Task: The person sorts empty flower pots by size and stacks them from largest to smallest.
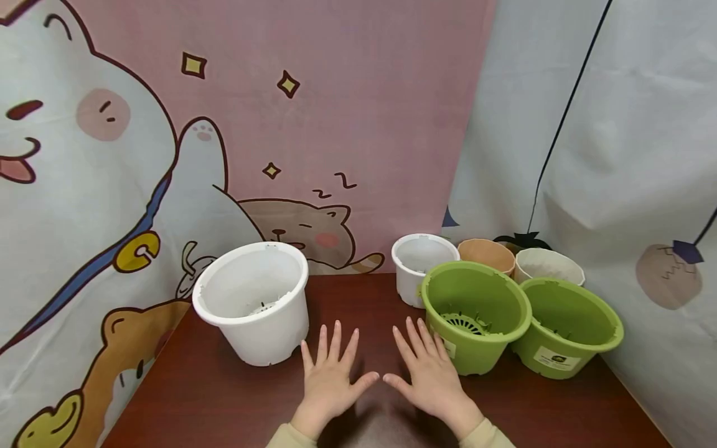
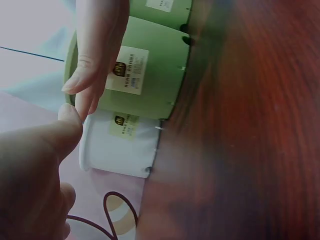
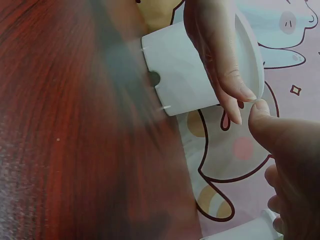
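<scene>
Both hands are held palm down over the table with fingers spread and straight, holding nothing. The left hand [image 1: 330, 379] is nearest to the large white pot [image 1: 263, 323], which stands upright to its left. Close by the front green pot [image 1: 476, 348] is the right hand [image 1: 430, 376], its fingertips overlapping that pot in the head view; whether they touch it I cannot tell. The two thumbs point at each other with a small gap in the head view. In the left wrist view, the green pot [image 2: 157, 65] and smaller white pot [image 2: 120, 150] show labels.
A second green pot [image 1: 566, 336] stands at the right. Behind are a small white pot [image 1: 411, 283], an orange pot [image 1: 486, 255] and a cream pot [image 1: 549, 267]. The dark red wooden table [image 1: 224, 398] ends at a cartoon-printed cloth backdrop [image 1: 364, 112].
</scene>
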The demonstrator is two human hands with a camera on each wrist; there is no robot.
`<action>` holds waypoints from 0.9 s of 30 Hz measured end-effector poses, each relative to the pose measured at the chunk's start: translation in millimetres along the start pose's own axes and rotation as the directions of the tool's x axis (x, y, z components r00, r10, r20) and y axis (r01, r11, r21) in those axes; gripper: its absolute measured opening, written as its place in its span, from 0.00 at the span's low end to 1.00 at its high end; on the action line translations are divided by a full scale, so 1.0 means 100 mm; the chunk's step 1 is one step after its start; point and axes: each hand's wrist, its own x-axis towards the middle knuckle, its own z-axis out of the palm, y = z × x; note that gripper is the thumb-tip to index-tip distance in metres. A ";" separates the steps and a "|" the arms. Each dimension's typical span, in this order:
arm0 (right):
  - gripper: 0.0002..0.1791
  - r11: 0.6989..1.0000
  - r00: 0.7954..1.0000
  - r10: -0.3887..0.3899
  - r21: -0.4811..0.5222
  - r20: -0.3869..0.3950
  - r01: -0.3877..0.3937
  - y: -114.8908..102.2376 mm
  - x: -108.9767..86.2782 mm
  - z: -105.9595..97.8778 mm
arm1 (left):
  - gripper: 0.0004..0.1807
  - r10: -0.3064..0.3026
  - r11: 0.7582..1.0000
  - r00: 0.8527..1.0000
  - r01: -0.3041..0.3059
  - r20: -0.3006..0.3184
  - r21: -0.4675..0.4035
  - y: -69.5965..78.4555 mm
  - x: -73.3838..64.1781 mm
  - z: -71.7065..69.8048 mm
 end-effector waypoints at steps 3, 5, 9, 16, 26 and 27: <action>0.48 1.000 1.000 -0.006 -0.004 -0.015 0.006 0.00 0.01 -0.03 | 0.49 0.005 1.000 1.000 -0.005 -0.021 -0.015 -0.01 0.01 -0.04; 0.48 1.000 1.000 -0.011 0.001 -0.024 0.011 0.00 0.02 -0.05 | 0.49 0.009 1.000 0.999 -0.010 -0.031 -0.029 -0.01 0.01 -0.09; 0.48 1.000 1.000 -0.011 0.023 -0.023 0.012 0.00 0.04 -0.08 | 0.50 0.005 0.999 1.000 -0.006 -0.027 -0.041 -0.01 0.04 -0.15; 0.50 0.999 0.996 -0.039 0.015 -0.077 0.040 0.00 0.09 -0.17 | 0.51 0.010 0.997 0.995 -0.017 -0.098 -0.074 -0.02 0.06 -0.28; 0.51 0.987 0.985 -0.084 0.122 -0.150 0.103 -0.06 0.10 -0.44 | 0.50 0.062 0.987 0.965 -0.096 -0.256 -0.126 -0.04 0.09 -0.55; 0.51 0.985 0.983 -0.088 0.132 -0.161 0.110 -0.06 0.10 -0.47 | 0.50 0.071 0.985 0.960 -0.110 -0.272 -0.129 -0.04 0.09 -0.58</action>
